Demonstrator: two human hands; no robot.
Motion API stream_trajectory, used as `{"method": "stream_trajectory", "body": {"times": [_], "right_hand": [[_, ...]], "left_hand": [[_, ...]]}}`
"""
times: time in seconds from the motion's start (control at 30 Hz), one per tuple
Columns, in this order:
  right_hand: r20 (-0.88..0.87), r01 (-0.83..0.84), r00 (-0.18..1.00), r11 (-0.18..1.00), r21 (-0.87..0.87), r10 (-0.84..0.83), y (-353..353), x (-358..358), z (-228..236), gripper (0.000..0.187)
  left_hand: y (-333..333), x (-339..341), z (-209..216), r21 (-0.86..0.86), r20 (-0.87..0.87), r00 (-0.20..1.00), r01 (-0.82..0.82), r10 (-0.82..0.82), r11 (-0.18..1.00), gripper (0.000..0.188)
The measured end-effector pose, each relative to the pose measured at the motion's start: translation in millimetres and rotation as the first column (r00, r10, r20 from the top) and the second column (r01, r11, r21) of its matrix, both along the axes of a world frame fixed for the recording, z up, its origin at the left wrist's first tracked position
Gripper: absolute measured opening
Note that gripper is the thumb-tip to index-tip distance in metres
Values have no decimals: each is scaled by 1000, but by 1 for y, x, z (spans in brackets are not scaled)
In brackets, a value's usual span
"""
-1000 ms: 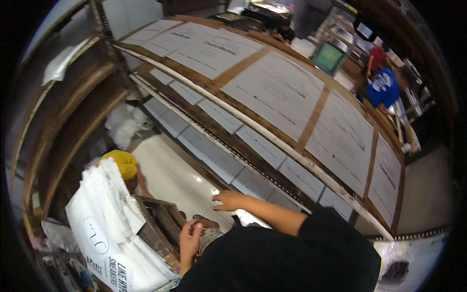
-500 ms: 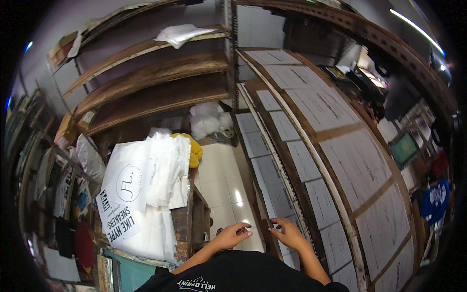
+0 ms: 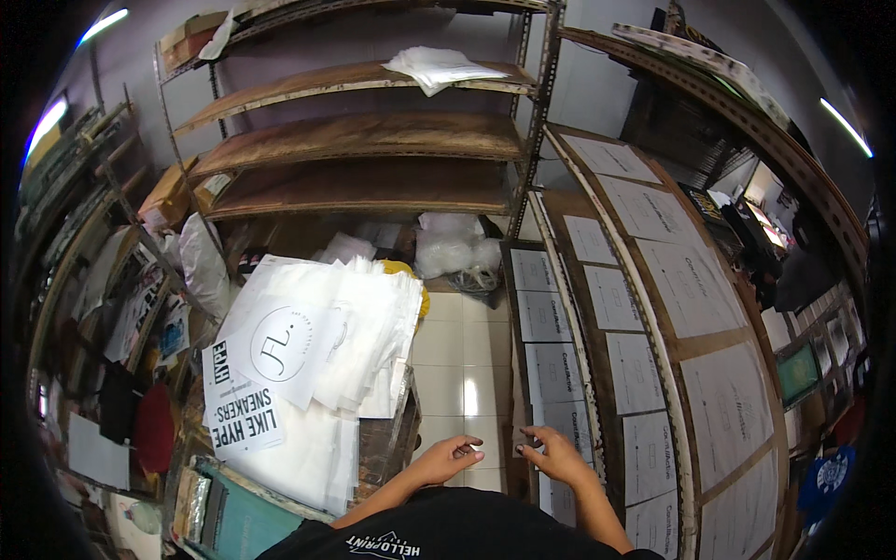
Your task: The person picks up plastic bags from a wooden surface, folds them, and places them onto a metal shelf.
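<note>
My left hand (image 3: 450,460) and my right hand (image 3: 554,456) hover in front of my body, a short gap between them. Both are empty, with fingers loosely bent and apart. Left of my left hand, a pile of white plastic bags or sheets (image 3: 373,322) covers a worn wooden table (image 3: 385,450); some carry black print. To the right of my right hand are shelf boards with white printed sheets (image 3: 639,369) laid flat in rows. Neither hand touches the pile or these sheets.
Ahead stands a wooden-board shelf rack (image 3: 364,138) holding a white folded stack (image 3: 443,67). Clear plastic bags (image 3: 455,250) and a yellow item (image 3: 425,303) lie beyond the table. Between table and right shelves runs a tiled floor (image 3: 467,359). A teal framed screen (image 3: 247,513) is at lower left.
The view has swung left, so the rack, pile and right shelves sit farther right in the picture. My hands keep nearly the same pose, still empty.
</note>
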State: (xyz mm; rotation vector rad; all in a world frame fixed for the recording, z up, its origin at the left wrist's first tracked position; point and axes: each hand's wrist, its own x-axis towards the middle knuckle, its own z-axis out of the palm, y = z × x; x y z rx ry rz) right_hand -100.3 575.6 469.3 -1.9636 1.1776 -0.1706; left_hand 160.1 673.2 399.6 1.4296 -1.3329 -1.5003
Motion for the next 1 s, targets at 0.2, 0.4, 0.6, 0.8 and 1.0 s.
{"method": "stream_trajectory", "body": {"times": [0.2, 0.4, 0.6, 0.8, 1.0], "right_hand": [[-24, -88, 996, 992, -94, 86, -53, 44, -11, 57], [-43, -167, 985, 984, -60, 164, -96, 99, 4, 51], [-75, -223, 971, 971, 84, 229, -146, 105, -53, 53], [-235, -29, 963, 918, 395, 131, -215, 59, -217, 60], [-380, -65, 900, 930, 363, 212, -263, 26, -300, 57]], "left_hand": [[-16, 36, 2, -32, -33, 991, -134, 133, 990, 47], [-24, 65, -3, 117, -181, 950, -235, 253, 965, 45], [-35, 73, -12, 177, -235, 903, -324, 360, 929, 44], [-65, 70, -15, 211, -203, 875, -399, 439, 892, 42], [-103, 60, 10, 260, -195, 806, -506, 558, 822, 39]]}}
